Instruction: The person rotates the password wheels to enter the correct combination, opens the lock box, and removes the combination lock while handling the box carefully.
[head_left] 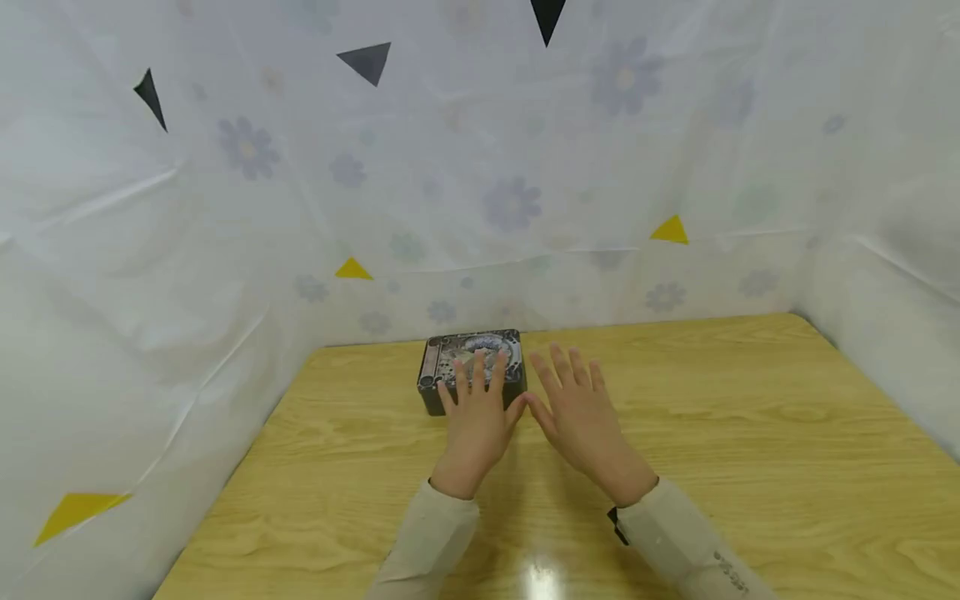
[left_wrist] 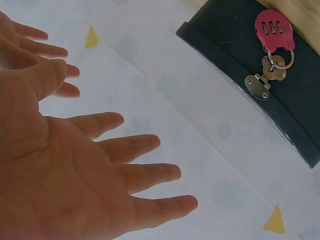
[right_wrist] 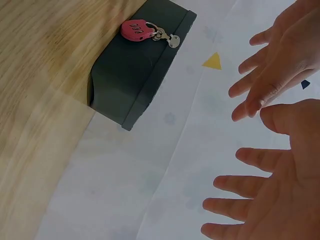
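Black box (right_wrist: 137, 65), pink padlock (left_wrist: 275, 31) on its front, sits at our eleven o'clock while we hold left hand (head_left: 477, 427) and right hand (head_left: 585, 425) with fingers spread.

A pale sheet (head_left: 450, 192) hangs behind the surface (head_left: 750, 417), creased in long lines and printed with faded flowers, among them a big violet bloom (head_left: 626, 77) high up, right of centre. Whitish, wrinkled sheeting (head_left: 150, 333) closes in the left side. Low on the back I can see a small yellow triangle (head_left: 354, 269) and, further right and a bit higher, a second yellow triangle (head_left: 672, 230); a larger yellow piece (head_left: 78, 515) is over to my left. Up top there's a black triangle (head_left: 547, 20) pointing down, then a grey triangle (head_left: 367, 63) and a narrow dark sliver (head_left: 152, 100) further left. The surface is yellowish wood grain, its far right corner rounded
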